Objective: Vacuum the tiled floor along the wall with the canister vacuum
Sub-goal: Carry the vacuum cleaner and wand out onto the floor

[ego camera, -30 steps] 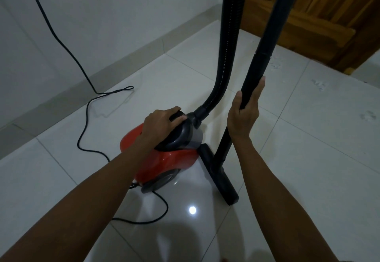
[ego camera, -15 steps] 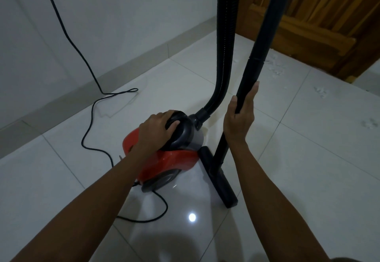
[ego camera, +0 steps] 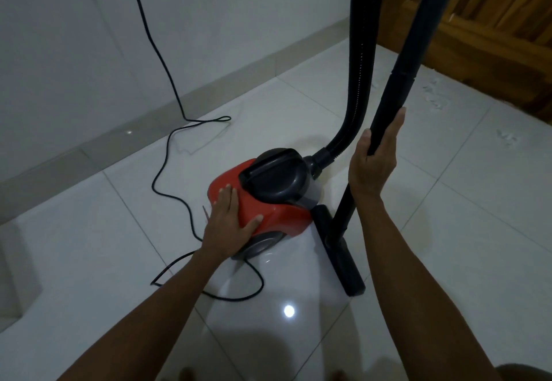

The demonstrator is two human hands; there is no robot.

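A red canister vacuum (ego camera: pixel 268 210) with a dark grey handle on top sits on the white tiled floor (ego camera: pixel 448 246). My left hand (ego camera: pixel 228 222) rests flat on its red rear shell, fingers straight. My right hand (ego camera: pixel 373 162) holds the black wand (ego camera: pixel 400 87), thumb on one side and fingers on the other. The wand stands nearly upright and ends in the black floor nozzle (ego camera: pixel 340 258), which lies on the tile right of the canister. A ribbed black hose (ego camera: pixel 358 67) rises from the canister's front out of the top of the view.
The black power cord (ego camera: pixel 167 177) runs down the white wall (ego camera: pixel 89 52) and loops over the floor left of and in front of the canister. A grey skirting runs along the wall. A wooden door (ego camera: pixel 493 22) stands at the back right, with pale debris on the tiles before it.
My left hand has let go of the grey top handle and slid back onto the red rear shell. My right hand stays on the wand.
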